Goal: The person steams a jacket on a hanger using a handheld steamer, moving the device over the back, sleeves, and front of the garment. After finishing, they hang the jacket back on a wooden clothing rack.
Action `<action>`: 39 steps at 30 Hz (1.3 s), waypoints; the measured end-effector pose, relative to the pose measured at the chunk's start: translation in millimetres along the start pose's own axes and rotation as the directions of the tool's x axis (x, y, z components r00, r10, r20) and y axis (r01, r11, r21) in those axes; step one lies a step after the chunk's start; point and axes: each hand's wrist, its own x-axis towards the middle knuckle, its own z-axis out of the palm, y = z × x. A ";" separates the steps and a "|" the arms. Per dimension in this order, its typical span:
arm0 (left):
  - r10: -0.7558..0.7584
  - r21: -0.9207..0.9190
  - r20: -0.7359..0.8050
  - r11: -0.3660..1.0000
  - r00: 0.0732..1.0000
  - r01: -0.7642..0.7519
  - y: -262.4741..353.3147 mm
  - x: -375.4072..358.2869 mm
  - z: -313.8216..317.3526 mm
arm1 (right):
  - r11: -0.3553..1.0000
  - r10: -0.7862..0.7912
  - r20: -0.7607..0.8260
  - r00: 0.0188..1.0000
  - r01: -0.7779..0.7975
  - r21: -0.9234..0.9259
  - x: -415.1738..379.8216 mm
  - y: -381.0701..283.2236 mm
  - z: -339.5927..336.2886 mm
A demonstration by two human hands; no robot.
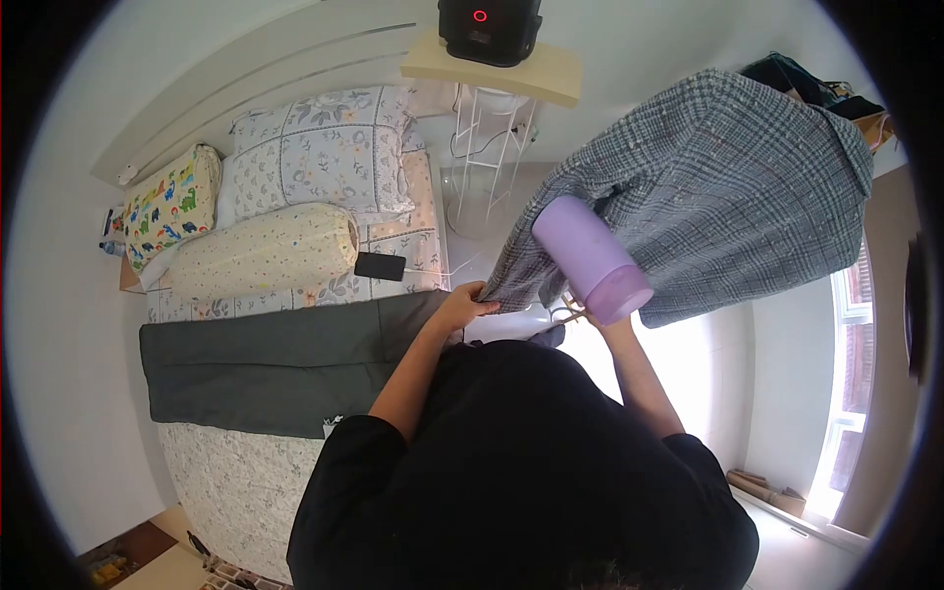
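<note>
A grey plaid jacket (757, 187) hangs at the right, its sleeve stretched down toward me. At the lower end of that sleeve (516, 270), my left hand (464, 307) pinches the cuff between thumb and fingers. My right hand (612, 326) is closed around a lilac handheld garment steamer (587, 246), whose body hides most of my fingers. The steamer has a translucent lower end and overlaps the sleeve and the jacket's front edge in this view.
On the left a bed holds a patterned pillow (329, 157), a yellow bolster (265, 254), a black phone (381, 265) on a white cable and dark grey trousers (275, 364). Ahead, a pale shelf (492, 77) carries a black device (489, 34). A bright window (848, 393) is at right.
</note>
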 end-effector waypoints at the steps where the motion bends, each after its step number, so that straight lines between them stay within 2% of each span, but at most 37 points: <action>1: -0.003 -0.014 0.002 1.000 1.000 0.003 -1.9 1.0 -1.2 | 0.999 -0.036 -0.055 0.998 0.037 0.005 4.1 3.6 -5.7; 2: -0.006 -0.028 0.003 1.000 1.000 0.006 -0.8 0.9 -1.2 | 0.999 -0.033 -0.055 0.998 0.033 0.004 5.3 5.7 -4.3; 4: -0.018 -0.035 0.006 0.999 1.000 0.018 1.6 1.1 -0.8 | 0.936 0.223 -0.098 0.970 -0.185 0.298 5.6 8.2 0.0; 5: -0.030 -0.043 0.006 0.999 1.000 0.030 2.0 1.0 -0.8 | 0.937 0.223 -0.098 0.970 -0.185 0.297 3.9 8.5 1.2; 7: -0.004 -0.084 0.028 0.996 1.000 0.007 -7.2 6.3 -2.7 | 0.989 0.137 -0.068 0.988 -0.132 0.073 -0.6 9.9 4.4; 10: 0.025 -0.146 0.055 0.989 0.998 -0.016 -6.2 7.2 -2.3 | 0.997 0.069 -0.053 0.996 -0.068 0.022 -29.2 18.3 55.8; 11: 0.026 -0.168 0.064 0.986 0.998 -0.015 -4.0 6.2 -1.4 | 0.999 0.008 -0.034 0.999 -0.010 -0.053 -23.2 6.7 43.3; 15: 0.004 -0.156 0.068 0.988 0.998 0.007 7.4 4.0 -0.7 | 0.999 -0.050 0.061 0.997 0.050 0.001 -36.6 -7.8 69.8; 16: 0.010 -0.133 0.063 0.991 0.998 -0.002 10.4 3.4 -0.6 | 0.968 0.098 0.097 0.990 -0.118 0.220 -38.4 -15.3 73.1; 17: 0.015 -0.111 0.059 0.994 0.998 -0.009 10.4 3.7 -1.1 | 0.863 0.233 0.167 0.958 -0.283 0.418 -39.2 -20.6 73.4; 18: 0.015 -0.115 0.055 0.993 0.998 -0.009 9.3 4.6 -1.8 | 0.864 0.228 0.171 0.959 -0.280 0.419 -40.6 -22.7 71.8; 20: 0.051 -0.152 0.077 0.988 0.996 -0.039 9.5 4.9 -2.5 | 0.825 0.216 0.308 0.927 -0.342 0.450 -42.2 -25.9 66.3; 24: 0.052 -0.135 0.044 0.990 0.998 -0.046 6.8 0.8 -4.7 | 0.823 0.208 0.344 0.915 -0.354 0.444 -37.1 -15.4 58.1; 26: 0.040 -0.144 0.058 0.989 0.997 -0.031 1.0 2.7 -7.1 | 0.945 0.093 0.168 0.981 -0.141 0.295 -31.0 -3.0 56.3; 27: 0.040 -0.145 0.059 0.989 0.997 -0.031 -1.2 3.4 -7.4 | 0.984 0.051 0.112 0.992 -0.069 0.165 -27.9 0.1 54.7; 28: 0.019 -0.157 0.068 0.988 0.997 -0.008 -3.5 3.7 -7.7 | 0.984 0.051 0.113 0.992 -0.070 0.164 -24.2 4.6 52.3; 30: 0.001 -0.167 0.077 0.986 0.997 0.012 -1.9 1.3 -6.3 | 0.997 -0.060 0.114 0.992 0.066 -0.050 -20.7 14.3 47.6; 31: 0.008 -0.190 0.079 0.982 0.997 0.008 -1.0 0.7 -4.6 | 1.000 -0.005 0.115 0.993 0.005 -0.003 -22.7 16.3 48.6; 35: 0.025 -0.275 0.094 0.961 0.995 0.002 2.4 -0.2 -1.2 | 0.997 0.027 0.161 0.987 -0.038 0.066 -27.6 8.1 56.3; 37: 0.028 -0.280 0.113 0.960 0.993 0.005 3.8 -1.2 -2.7 | 0.906 0.202 0.187 0.961 -0.256 0.338 -33.1 -4.1 62.1; 38: 0.029 -0.282 0.134 0.959 0.991 0.010 6.7 -2.9 -3.4 | 0.905 0.201 0.187 0.962 -0.255 0.340 -37.8 -6.6 66.5; 39: 0.028 -0.281 0.133 0.960 0.991 0.011 9.2 -5.3 -4.0 | 0.882 0.200 0.273 0.941 -0.294 0.368 -43.1 -9.2 71.9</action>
